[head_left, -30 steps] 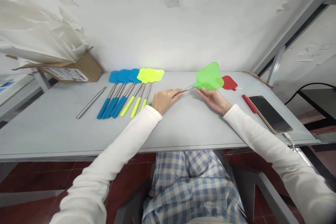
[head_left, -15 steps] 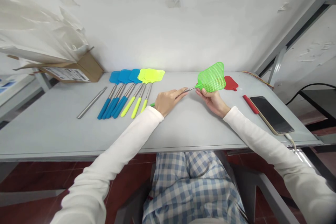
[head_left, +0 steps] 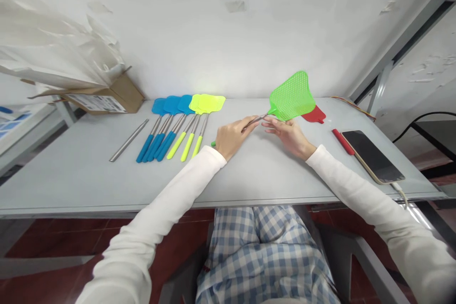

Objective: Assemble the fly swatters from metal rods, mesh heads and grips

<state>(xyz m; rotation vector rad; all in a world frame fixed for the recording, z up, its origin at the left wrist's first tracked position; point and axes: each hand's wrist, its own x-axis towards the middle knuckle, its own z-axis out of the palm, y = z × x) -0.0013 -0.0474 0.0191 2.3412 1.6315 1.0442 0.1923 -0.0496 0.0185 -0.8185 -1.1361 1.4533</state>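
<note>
Left on the flat grey table (head_left: 89,180) lie blue plastic fly swatters (head_left: 172,104); above its middle, well inside the front edge, the left hand (head_left: 232,137) grasps a green mesh plastic swatter (head_left: 292,97); the right hand (head_left: 294,137), fingers loosely parted, is beneath, contact unclear.

A grey counter (head_left: 78,178) runs along a white wall (head_left: 185,33) dotted with torn scraps of tape (head_left: 235,6). At its far left corner sits an opened cardboard box (head_left: 128,95) bearing a printed label (head_left: 96,103), with crumpled translucent plastic (head_left: 71,52) above it. A slim metal bar (head_left: 128,140) lies slantwise near the box. On the right, a phone (head_left: 373,156) rests face up, its screen dark, a white cable (head_left: 402,194) at its near end. Thin coloured wires (head_left: 352,105) trail along the back right corner, beneath a grey metal beam (head_left: 406,40). Red tiles (head_left: 42,242) cover the floor.
</note>
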